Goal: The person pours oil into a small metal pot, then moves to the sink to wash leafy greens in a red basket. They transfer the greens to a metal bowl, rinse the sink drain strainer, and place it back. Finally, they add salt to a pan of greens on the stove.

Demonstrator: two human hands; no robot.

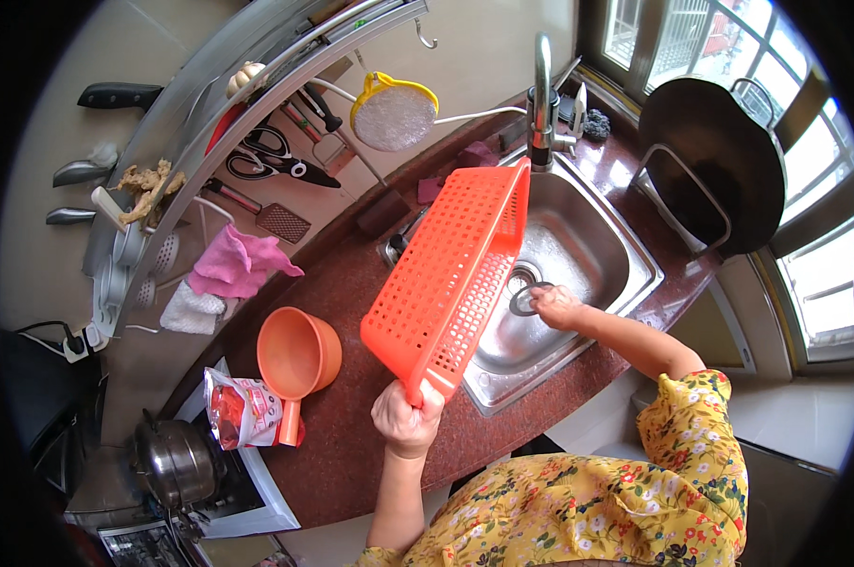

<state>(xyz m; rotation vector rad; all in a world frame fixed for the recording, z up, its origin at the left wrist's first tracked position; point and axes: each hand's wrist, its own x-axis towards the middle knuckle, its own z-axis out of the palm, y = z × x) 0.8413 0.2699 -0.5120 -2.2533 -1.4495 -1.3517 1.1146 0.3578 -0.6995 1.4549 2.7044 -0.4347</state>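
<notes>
My left hand (408, 419) is closed round the near end of an orange plastic basket (427, 250) full of square holes. The basket is tipped on its side, over the left part of the stainless steel sink (587, 236). Inside the sink, my right hand (557, 307) pinches a small round piece with a dark rim (522, 300). That piece is beside the drain (522, 277); its exact kind is unclear. The basket hides the sink's left side.
An orange dipper (299, 352) and a red-and-white bag (244, 411) stand left on the red counter (342, 463). Behind the sink rises the faucet (541, 104); a black wok (720, 161) leans at right. Scissors (276, 161) and a yellow-rimmed strainer (394, 111) hang from the rack.
</notes>
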